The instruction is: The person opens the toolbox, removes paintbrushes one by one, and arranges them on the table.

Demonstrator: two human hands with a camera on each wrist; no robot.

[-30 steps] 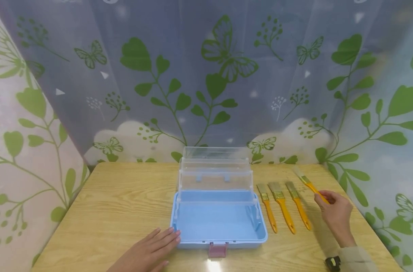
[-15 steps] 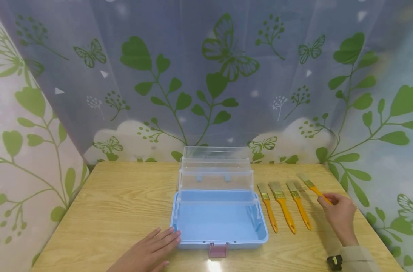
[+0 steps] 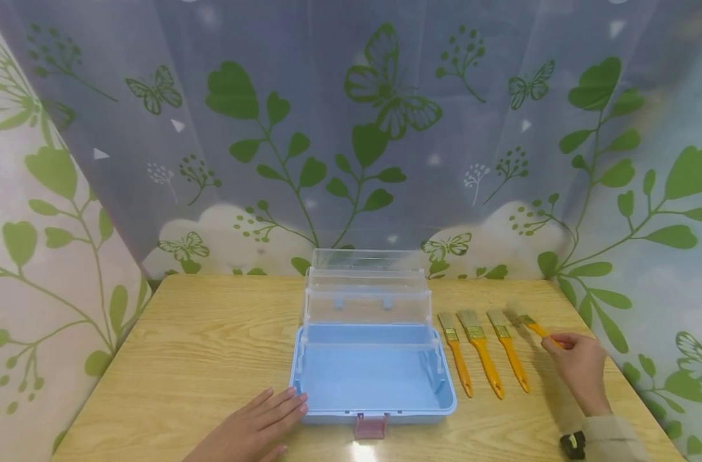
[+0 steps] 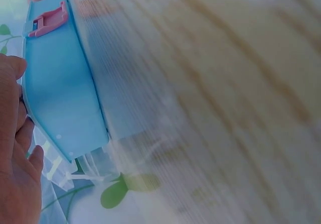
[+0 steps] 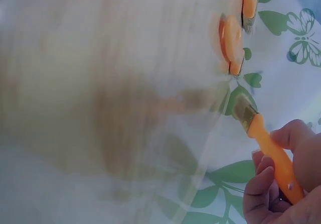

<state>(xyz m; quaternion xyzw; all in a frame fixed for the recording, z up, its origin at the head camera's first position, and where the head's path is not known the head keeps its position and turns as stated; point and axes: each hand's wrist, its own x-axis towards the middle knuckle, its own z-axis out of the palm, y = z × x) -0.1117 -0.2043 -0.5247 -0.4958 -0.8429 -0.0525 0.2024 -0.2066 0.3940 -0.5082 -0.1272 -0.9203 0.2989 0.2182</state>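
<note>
My left hand [image 3: 253, 428] lies with its fingers straight at the front left corner of a light blue plastic box [image 3: 371, 412], fingertips right at the rim. The same box [image 4: 65, 83] fills the left of the left wrist view, my fingers along its side. With thumb and fingers, my right hand [image 3: 579, 366] pinches the orange handle of a flat paintbrush [image 3: 537, 328] at the right of the table. Its bristles point away to the far left and look blurred in the head view. In the right wrist view the paintbrush [image 5: 273, 156] shows its metal band and pale bristles.
Three more paintbrushes, a left one [image 3: 456, 359], a middle one [image 3: 485, 359] and a right one [image 3: 513, 359], lie side by side between box and right hand. The box's clear lid [image 3: 367, 305] stands raised behind. A pink latch [image 3: 371, 426] hangs at the front. Patterned curtains surround the wooden table [image 3: 212, 333].
My right hand has shifted slightly right and nearer, still pinching the paintbrush, whose bristle end has come nearer and lower. The left hand and the box stay where they were.
</note>
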